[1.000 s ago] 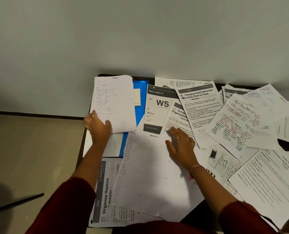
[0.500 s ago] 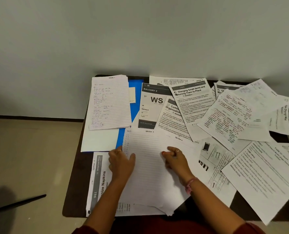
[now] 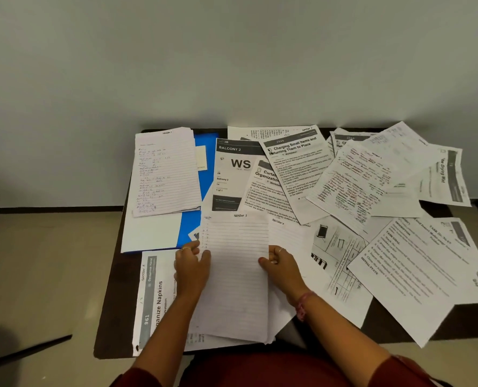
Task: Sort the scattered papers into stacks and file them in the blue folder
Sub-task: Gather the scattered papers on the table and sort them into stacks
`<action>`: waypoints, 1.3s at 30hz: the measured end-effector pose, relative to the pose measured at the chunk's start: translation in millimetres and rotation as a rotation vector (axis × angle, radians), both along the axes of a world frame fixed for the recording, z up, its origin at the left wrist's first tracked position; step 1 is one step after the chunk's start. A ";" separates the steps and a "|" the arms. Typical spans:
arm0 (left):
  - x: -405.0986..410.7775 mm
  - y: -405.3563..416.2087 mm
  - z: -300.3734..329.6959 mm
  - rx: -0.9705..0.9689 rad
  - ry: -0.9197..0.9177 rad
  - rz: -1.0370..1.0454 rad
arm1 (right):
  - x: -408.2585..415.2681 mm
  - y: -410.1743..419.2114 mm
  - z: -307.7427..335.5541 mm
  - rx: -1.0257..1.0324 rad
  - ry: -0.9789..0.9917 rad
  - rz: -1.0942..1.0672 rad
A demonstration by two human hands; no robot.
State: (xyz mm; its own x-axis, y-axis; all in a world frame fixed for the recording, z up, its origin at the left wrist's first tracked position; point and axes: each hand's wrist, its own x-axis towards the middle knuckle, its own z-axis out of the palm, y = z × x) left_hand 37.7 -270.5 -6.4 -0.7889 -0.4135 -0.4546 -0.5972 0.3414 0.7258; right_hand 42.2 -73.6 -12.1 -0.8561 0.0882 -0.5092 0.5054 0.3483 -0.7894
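A stack of lined sheets (image 3: pixel 236 275) headed "Section 1" lies in front of me near the table's front edge. My left hand (image 3: pixel 190 268) grips its left edge and my right hand (image 3: pixel 281 265) pinches its right edge. The blue folder (image 3: pixel 205 174) lies at the back left, mostly covered. On it rests a stack of handwritten lined pages (image 3: pixel 166 171) and a blank white sheet (image 3: pixel 151 233). Printed sheets lie scattered to the right, among them the "Balcony 2 WS" page (image 3: pixel 233 169) and "Charging Small Items" (image 3: pixel 296 160).
The dark table (image 3: pixel 112 303) stands against a grey wall. An "Organize Napkins" sheet (image 3: pixel 155 300) lies at the front left, partly under the lined stack. Several overlapping printed pages (image 3: pixel 416 263) hang over the right front edge. A beige floor lies to the left.
My left hand left the handwritten pages on the folder and came to the lined stack's left edge. My right hand drew back and took its right edge. The stack now lies squared up.
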 end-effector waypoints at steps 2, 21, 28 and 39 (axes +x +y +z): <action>0.6 5.0 3.1 -0.021 0.041 -0.026 | 3.8 11.1 7.0 -0.008 0.016 0.026; -4.6 44.2 0.7 -0.209 -0.089 -0.360 | 29.4 82.5 -1.7 0.095 -0.107 -0.193; -9.7 39.4 5.3 -0.060 -0.115 -0.289 | 32.6 75.2 4.1 0.204 -0.037 -0.070; -0.6 25.2 -1.2 0.096 -0.166 -0.243 | 39.5 62.9 7.5 0.243 0.016 -0.037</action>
